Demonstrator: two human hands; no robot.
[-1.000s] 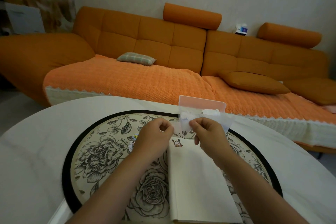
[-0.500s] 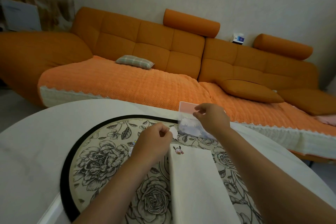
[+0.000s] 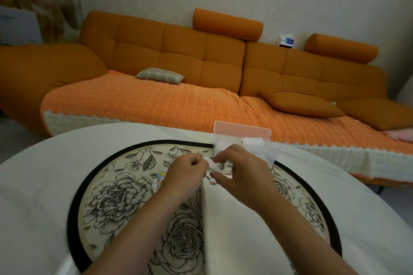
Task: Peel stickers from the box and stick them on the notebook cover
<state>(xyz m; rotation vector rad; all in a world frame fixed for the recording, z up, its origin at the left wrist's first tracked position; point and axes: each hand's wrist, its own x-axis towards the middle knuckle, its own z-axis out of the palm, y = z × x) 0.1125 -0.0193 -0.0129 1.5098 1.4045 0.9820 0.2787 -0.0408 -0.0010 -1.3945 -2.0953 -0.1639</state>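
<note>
A cream notebook (image 3: 234, 227) lies on the floral round mat (image 3: 125, 187), with one small cartoon sticker (image 3: 213, 182) near its top edge. Behind it stands the clear sticker box (image 3: 257, 147) with its pink lid (image 3: 242, 129) raised. My left hand (image 3: 185, 174) pinches a small white sticker piece (image 3: 209, 161) just above the notebook's top. My right hand (image 3: 243, 172) is close beside it, its fingertips at the same piece. Whether the right fingers grip the piece is hard to tell.
A white round table (image 3: 33, 196) carries the mat. Two loose stickers (image 3: 159, 177) lie on the mat left of the notebook. An orange sofa (image 3: 178, 62) with cushions stands behind the table.
My right hand has come back from the sticker box to the left hand above the notebook. The left hand has stayed almost in place, still pinching the white piece.
</note>
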